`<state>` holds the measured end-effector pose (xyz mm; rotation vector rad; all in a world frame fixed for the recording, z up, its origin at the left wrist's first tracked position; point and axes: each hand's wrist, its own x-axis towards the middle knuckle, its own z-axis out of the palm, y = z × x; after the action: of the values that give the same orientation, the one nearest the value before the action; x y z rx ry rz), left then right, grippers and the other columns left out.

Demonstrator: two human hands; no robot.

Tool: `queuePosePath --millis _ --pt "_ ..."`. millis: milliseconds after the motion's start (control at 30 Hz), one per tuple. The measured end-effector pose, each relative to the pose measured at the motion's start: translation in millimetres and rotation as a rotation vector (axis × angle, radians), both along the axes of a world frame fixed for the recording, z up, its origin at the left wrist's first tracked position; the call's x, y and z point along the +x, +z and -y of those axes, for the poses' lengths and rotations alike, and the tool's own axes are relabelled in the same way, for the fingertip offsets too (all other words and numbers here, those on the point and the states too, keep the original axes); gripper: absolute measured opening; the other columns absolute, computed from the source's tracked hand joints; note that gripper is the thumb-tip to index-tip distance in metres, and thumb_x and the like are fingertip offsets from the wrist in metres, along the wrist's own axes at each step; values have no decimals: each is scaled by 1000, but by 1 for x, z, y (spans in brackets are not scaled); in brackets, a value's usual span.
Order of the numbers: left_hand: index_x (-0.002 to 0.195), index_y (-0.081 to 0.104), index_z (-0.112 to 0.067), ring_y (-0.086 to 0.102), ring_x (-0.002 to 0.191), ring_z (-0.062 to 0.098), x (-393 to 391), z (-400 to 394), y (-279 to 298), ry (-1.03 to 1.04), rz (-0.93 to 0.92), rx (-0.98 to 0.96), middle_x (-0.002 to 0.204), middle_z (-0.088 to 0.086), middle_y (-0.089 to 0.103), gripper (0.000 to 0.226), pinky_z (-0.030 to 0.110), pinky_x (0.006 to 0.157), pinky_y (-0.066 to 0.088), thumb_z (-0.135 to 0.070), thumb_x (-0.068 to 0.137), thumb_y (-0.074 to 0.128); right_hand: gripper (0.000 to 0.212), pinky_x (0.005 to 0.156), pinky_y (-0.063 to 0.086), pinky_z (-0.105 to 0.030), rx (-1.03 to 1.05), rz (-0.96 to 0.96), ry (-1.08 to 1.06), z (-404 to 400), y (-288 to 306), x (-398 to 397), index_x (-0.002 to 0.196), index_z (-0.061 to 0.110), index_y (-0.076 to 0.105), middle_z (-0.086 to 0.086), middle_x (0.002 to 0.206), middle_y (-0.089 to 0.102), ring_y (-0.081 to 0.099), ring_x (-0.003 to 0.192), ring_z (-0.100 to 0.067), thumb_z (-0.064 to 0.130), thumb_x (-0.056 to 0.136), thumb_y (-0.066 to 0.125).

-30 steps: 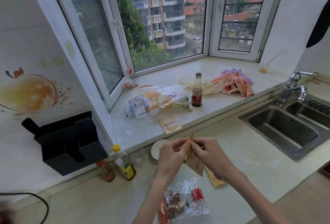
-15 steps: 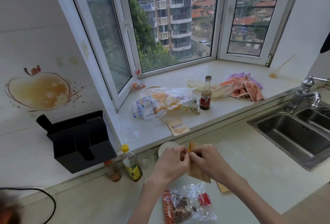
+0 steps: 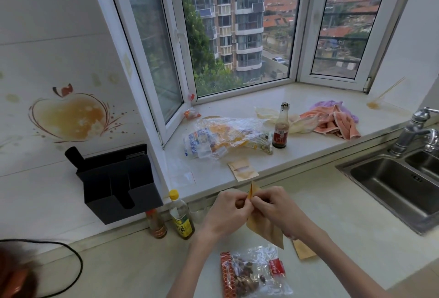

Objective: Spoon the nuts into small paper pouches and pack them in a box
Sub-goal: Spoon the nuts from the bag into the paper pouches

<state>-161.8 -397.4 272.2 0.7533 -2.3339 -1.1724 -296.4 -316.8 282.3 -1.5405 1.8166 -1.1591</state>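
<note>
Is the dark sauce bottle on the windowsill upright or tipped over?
Upright: the dark sauce bottle stands on its base on the windowsill, neck pointing up.

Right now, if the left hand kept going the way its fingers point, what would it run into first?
The left hand points right, toward the right hand. Both pinch the top of the brown paper pouch between them, so it would likely meet that pouch at once, then the right hand's fingers directly behind it.

left hand: pinching, fingers curled | right hand: pinching, fingertips meeting left
</note>
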Motion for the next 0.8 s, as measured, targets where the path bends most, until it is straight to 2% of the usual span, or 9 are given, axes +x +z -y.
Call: queuePosePath --millis 100,233,400,467,533,700,800 --pt "78 69 -1 47 56 10 -1 -1 -1 33 -52 35 65 15 60 28 28 55 37 -18 94 53 44 52 39 -14 -14 9 -11 1 -3 0 56 40 64 18 51 59 51 51 1 12 89 57" --pt "81 69 4 43 51 7 -1 0 -5 62 -77 95 58 2 52 28 21 51 34 -17 95 55 34 51 38 -14 1 23 -16 4 -9 0 60 30 68 15 52 59 50 51 0 16 89 58" --pt "81 63 11 42 43 8 5 -1 -10 72 -100 206 49 -8 46 32 19 44 33 -17 95 56 43 47 28 -14 7 78 1 7 -15 2 48 29 57 10 45 46 38 45 -3 12 88 57" --pt "77 60 11 42 42 10 7 -3 -10 78 -100 226 48 -5 46 34 20 43 33 -17 96 56 44 47 28 -17 7 83 17 7 -17 3 47 28 57 9 45 45 36 45 -3 11 88 57" --pt "74 60 11 42 42 13 9 -4 -10 84 -94 210 49 0 47 36 22 44 33 -17 96 57 40 48 30 -21 8 54 27 8 -18 3 50 24 60 6 47 46 38 46 -6 11 88 57" --pt "68 63 4 42 53 15 12 -5 -8 85 -33 56 55 10 50 35 29 52 32 -18 94 58 51 48 32 -16 18 8 27 8 -22 5 43 38 57 12 43 47 39 44 -3 15 88 58" --pt "65 64 0 43 52 10 12 -4 -10 92 25 -34 57 12 55 35 24 51 32 -20 93 57 48 47 32 -17 30 -22 18 8 -25 5 44 35 57 10 44 48 39 43 -3 17 88 58"
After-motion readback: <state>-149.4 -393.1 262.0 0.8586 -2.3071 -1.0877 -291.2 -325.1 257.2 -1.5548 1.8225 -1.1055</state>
